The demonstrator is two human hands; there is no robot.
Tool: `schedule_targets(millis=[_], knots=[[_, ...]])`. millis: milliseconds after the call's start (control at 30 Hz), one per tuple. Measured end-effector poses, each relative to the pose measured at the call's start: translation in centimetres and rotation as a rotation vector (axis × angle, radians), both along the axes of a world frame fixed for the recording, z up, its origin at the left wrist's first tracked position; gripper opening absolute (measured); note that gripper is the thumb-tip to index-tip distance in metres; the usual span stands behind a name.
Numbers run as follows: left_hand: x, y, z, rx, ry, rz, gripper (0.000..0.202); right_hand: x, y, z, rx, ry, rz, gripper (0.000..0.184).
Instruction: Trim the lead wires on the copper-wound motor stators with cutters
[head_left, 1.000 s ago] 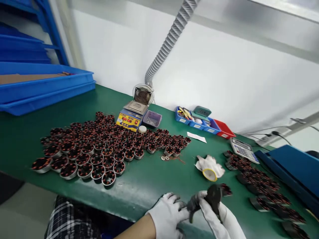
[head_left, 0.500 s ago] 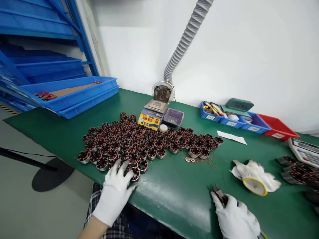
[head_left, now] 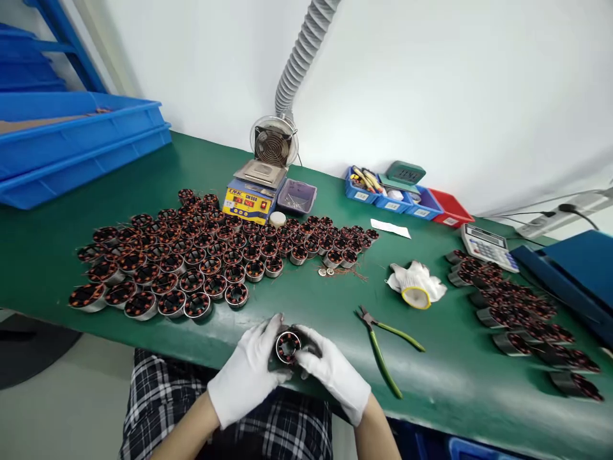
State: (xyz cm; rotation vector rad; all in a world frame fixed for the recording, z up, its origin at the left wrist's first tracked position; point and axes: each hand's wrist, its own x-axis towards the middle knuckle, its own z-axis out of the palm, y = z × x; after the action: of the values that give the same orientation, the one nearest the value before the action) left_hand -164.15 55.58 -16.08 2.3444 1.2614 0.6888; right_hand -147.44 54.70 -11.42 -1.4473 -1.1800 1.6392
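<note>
Both my hands wear white gloves and meet at the near edge of the green bench (head_left: 297,306). Between them is one round copper-wound stator (head_left: 288,345), its open end facing me. My left hand (head_left: 249,370) curls round its left side and my right hand (head_left: 332,372) grips its right side. Green-handled cutting pliers (head_left: 383,345) lie loose on the bench just right of my right hand. A large cluster of the same stators (head_left: 191,255) stands on the bench behind my left hand.
A second group of stators (head_left: 522,319) lies at the right, near a calculator (head_left: 487,246) and a blue case (head_left: 575,271). A spare white glove (head_left: 416,284), a solder pot with fan (head_left: 261,185), small parts bins (head_left: 397,195) and stacked blue trays (head_left: 71,147) surround the work area.
My left hand picked a stator from the cluster and brought it to the bench's near edge. My right hand set the pliers down and joined the left on the stator.
</note>
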Motion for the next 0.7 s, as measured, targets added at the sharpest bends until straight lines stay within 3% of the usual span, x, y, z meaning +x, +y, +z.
schedule_targets(millis=[100,200,367,433,500,633,700], knots=[[0.6,1.1,0.3,-0.057,-0.028,0.008,0.089,-1.1,0.9,-0.9,-0.009,0.007,-0.189,0.029],[1.0,1.3,0.4,0.019,-0.024,0.032,0.083,-1.3,1.4,-1.3,-0.032,0.058,-0.355,0.024],[1.4,0.9,0.3,0.127,0.011,0.075,0.072,1.4,1.1,2.2,0.111,0.391,-0.641,0.035],[1.4,1.0,0.4,0.124,0.018,0.082,0.077,2.4,0.9,3.3,0.176,0.395,-0.745,0.039],[1.1,1.1,0.5,0.09,0.012,0.032,0.083,2.6,0.7,3.1,0.141,0.273,-0.702,0.043],[0.7,1.4,0.4,0.051,-0.004,-0.066,0.079,0.3,0.1,0.2,-0.067,0.018,-0.316,0.043],[0.8,1.4,0.2,0.084,-0.013,-0.054,0.071,-1.2,0.0,-0.9,-0.051,-0.032,-0.302,0.032]])
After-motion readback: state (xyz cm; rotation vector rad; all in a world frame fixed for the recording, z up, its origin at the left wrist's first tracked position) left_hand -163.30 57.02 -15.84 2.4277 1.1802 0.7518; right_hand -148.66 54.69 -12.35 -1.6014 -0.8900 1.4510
